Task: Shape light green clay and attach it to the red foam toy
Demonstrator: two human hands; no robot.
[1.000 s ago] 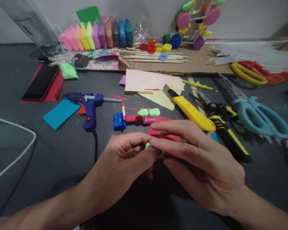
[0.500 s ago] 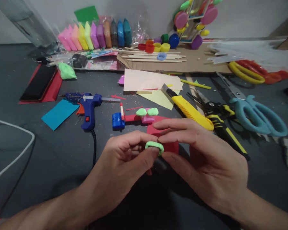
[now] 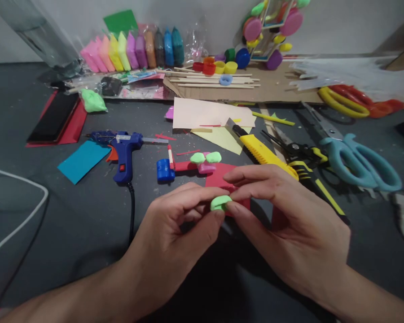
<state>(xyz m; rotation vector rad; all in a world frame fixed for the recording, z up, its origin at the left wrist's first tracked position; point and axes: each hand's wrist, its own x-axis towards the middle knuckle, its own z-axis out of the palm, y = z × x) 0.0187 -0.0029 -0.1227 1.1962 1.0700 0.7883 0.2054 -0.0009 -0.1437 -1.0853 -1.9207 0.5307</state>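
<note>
A small lump of light green clay is pinched between the fingertips of both hands. My left hand holds it from the left with thumb and forefinger. My right hand presses it from the right, its fingers curled over it. Just behind the hands lies a red foam piece with two green clay bits and a pink one on it, joined to a blue bottle cap.
A blue glue gun lies to the left, its cord running toward me. A yellow utility knife, pliers and teal scissors lie to the right. Clay packs, bottle caps and wooden sticks line the back.
The green clay went from hidden between my fingers, to a flat arched strip, to a compact lump pinched between both hands' fingertips. The hands stayed in place.
</note>
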